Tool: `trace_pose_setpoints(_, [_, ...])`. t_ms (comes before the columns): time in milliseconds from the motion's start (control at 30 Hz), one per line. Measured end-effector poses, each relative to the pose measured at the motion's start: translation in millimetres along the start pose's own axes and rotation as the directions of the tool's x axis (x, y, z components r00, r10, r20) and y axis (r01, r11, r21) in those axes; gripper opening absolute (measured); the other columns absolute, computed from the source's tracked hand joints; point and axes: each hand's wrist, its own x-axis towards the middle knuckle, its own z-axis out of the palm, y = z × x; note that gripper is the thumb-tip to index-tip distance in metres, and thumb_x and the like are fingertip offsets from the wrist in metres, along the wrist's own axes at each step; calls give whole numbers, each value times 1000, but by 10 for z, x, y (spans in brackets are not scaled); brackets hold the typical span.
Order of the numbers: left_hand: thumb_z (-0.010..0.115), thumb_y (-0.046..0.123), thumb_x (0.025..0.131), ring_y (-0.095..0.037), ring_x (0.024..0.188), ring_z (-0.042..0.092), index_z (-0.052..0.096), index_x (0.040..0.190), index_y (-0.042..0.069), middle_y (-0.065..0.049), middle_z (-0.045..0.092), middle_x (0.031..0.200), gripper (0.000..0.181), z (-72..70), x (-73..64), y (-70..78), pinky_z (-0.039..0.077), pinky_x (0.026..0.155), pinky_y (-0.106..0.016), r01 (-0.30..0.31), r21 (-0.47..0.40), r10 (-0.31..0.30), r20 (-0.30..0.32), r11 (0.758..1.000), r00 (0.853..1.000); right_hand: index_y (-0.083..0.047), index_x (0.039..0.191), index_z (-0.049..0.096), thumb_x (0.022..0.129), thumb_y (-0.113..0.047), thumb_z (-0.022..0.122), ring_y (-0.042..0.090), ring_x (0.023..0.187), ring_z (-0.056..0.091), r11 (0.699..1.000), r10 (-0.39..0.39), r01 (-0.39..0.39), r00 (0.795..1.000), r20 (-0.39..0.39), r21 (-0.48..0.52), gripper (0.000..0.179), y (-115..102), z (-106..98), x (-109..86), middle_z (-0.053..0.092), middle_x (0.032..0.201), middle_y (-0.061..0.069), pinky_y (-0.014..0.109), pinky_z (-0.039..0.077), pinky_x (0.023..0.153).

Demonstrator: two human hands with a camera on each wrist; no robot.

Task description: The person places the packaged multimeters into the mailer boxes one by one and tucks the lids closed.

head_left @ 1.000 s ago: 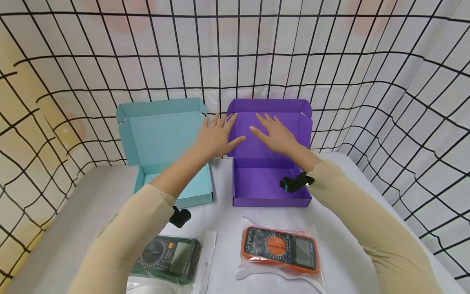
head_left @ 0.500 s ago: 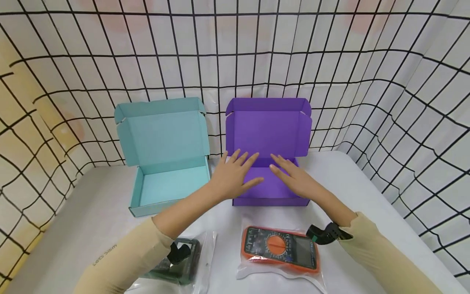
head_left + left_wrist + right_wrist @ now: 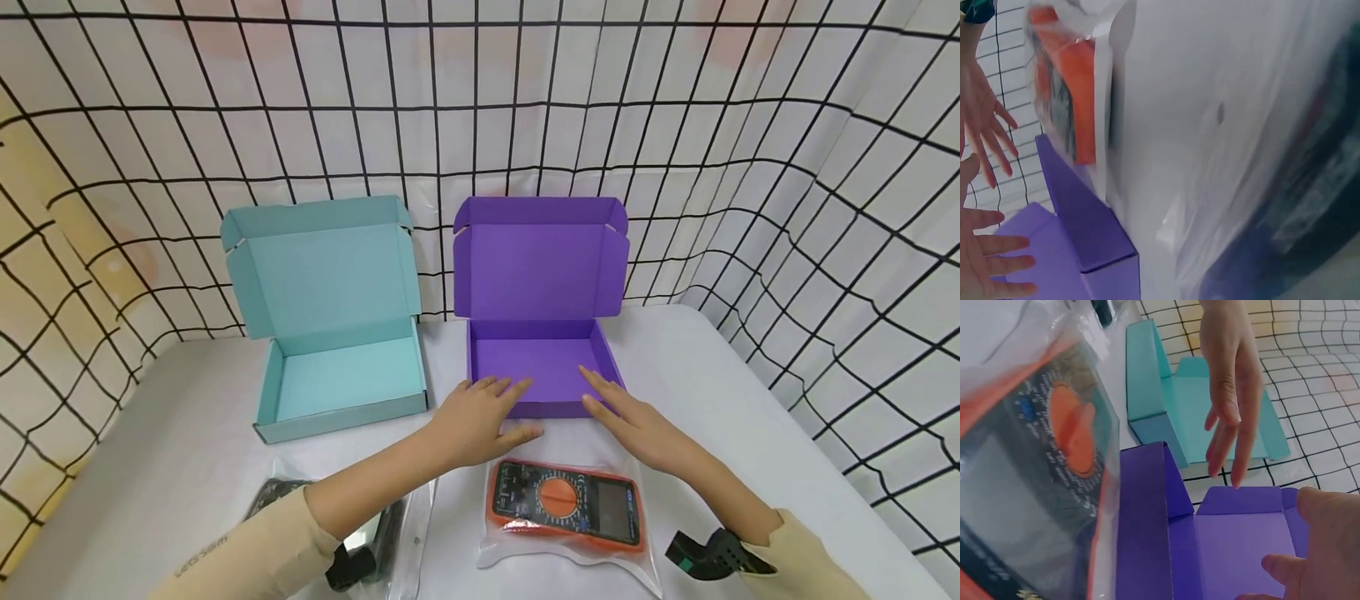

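Note:
Both hands hover with spread fingers over the front of the open purple box (image 3: 536, 271) in the head view, holding nothing. The left hand (image 3: 480, 421) is by the box's front left corner. Over its front right corner is the right hand (image 3: 641, 425). Just below them lies an orange multimeter (image 3: 566, 506) in a clear plastic bag (image 3: 525, 557), dial and screen facing up. A dark green multimeter (image 3: 386, 542), also bagged, is partly hidden under the left forearm. In the right wrist view the orange multimeter (image 3: 1041, 469) appears close up.
An open teal box (image 3: 341, 383) stands left of the purple one, its lid raised. Black wire grid (image 3: 510, 105) rises behind both boxes and along the sides. A white cloth (image 3: 180, 433) covers the table. Each wrist wears a black camera strap (image 3: 716, 557).
Both hands have drawn back toward the body, from in front of the purple box's raised lid down to its front edge. Boxes and multimeters stay where they were; the view has shifted slightly.

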Motion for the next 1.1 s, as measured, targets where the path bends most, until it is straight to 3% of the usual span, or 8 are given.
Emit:
trace_pose_setpoints(333, [40,64,88,-23,118,53,41,140,19,-7,56,129,69,165,-160,103,46,93,-43,-47,-18,48,61,999,997,-19,147,25,99,-41,34,46,133,24,1000,-4,4,999,42,0,54,51,37,-261,25,149,18,68,27,96])
trace_pose_setpoints(633, [44,60,88,-20,115,56,50,134,18,-5,58,127,63,203,-180,143,49,88,-38,-81,-37,83,61,996,995,-16,145,33,98,-41,37,45,131,30,1000,-4,5,998,58,-16,53,17,34,-277,31,147,16,66,30,95])
trace_pose_setpoints(833, [45,60,88,-20,115,56,53,131,17,-8,58,126,61,258,-171,138,50,88,-36,-95,-38,97,57,995,994,-7,136,46,98,-39,39,43,120,46,999,32,-32,997,-64,8,50,144,-30,-164,51,133,18,58,41,91])
trace_pose_setpoints(1000, [45,60,88,-21,117,54,54,131,18,-8,57,128,60,265,-157,157,50,87,-36,-93,-56,97,73,994,993,-2,122,57,96,-37,45,33,100,60,997,75,-75,976,-206,7,45,358,-98,30,65,110,17,42,50,75])
trace_pose_setpoints(1100, [45,60,88,-21,117,54,54,130,18,-8,57,127,60,270,-144,162,51,87,-36,-92,-51,96,79,994,992,0,119,58,96,-33,49,31,94,63,996,93,-89,965,-246,25,41,465,-148,142,65,107,18,32,50,69])
